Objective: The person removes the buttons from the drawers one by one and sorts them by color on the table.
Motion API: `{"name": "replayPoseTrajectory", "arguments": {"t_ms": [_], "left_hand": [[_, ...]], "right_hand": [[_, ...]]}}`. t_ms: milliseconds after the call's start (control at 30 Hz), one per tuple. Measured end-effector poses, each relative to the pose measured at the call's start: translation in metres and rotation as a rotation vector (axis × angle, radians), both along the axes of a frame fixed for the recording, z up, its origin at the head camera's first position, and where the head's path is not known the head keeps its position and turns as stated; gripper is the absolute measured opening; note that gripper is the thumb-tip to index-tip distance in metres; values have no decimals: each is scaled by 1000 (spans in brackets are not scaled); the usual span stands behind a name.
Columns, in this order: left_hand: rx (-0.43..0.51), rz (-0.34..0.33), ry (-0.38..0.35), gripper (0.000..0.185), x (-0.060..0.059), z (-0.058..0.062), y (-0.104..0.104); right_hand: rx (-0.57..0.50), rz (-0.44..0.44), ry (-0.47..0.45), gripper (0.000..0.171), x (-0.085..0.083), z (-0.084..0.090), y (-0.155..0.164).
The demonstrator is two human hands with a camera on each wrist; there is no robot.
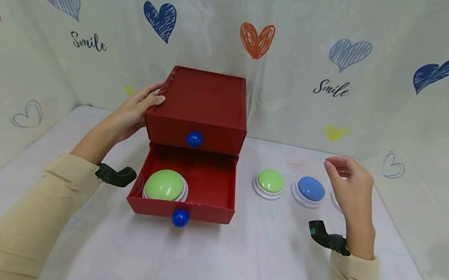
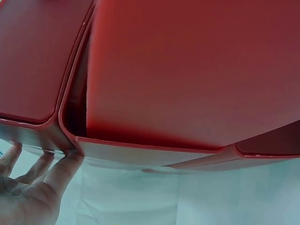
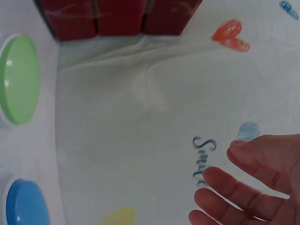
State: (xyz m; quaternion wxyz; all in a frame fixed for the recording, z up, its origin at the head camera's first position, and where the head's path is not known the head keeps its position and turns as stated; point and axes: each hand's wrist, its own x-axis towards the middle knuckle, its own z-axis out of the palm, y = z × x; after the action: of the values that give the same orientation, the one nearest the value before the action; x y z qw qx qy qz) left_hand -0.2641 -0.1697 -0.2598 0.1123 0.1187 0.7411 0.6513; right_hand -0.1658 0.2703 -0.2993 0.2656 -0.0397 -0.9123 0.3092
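Both hands are in my head view: my left hand (image 1: 136, 111) rests against the left side of the red two-drawer cardboard box (image 1: 203, 105), its straight fingers (image 2: 47, 173) laid along the box's upper left edge and the thumb up by the top corner, pressing rather than curling round anything. My right hand (image 1: 350, 184) hangs above the right part of the white cloth-covered table (image 1: 269, 260), fingers loosely bent and apart, holding nothing; the right wrist view shows the same relaxed fingers (image 3: 243, 187) in mid-air. Just left of that hand sits a blue dome push-button on a white base (image 1: 309, 190), and beside it, nearer the box, a small green dome push-button on a white base (image 1: 270, 182); the two stand near each other but apart. A sliver of another white base (image 1: 336, 201) shows under my right hand, too hidden to tell more. The box stands toward the table's back edge, left of centre. Its upper drawer is pushed in, with a round blue knob (image 1: 194, 139) on its front. Its lower drawer (image 1: 204, 174) is pulled out toward me, carrying its own blue knob (image 1: 180, 218), and a larger green dome push-button (image 1: 165, 185) lies in the drawer's left half, close to the front wall. Behind everything hangs a pale backdrop printed with hearts (image 1: 256, 39).
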Motion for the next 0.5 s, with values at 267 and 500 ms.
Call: {"name": "replayPoseTrajectory", "arguments": {"t_ms": [267, 500], "left_hand": [[-12, 6, 1, 58, 0, 0, 1], [-16, 2, -8, 58, -1, -1, 1]], "right_hand": [[-14, 308, 195, 14, 19, 21, -49], [56, 501, 177, 20, 35, 27, -89]]}}
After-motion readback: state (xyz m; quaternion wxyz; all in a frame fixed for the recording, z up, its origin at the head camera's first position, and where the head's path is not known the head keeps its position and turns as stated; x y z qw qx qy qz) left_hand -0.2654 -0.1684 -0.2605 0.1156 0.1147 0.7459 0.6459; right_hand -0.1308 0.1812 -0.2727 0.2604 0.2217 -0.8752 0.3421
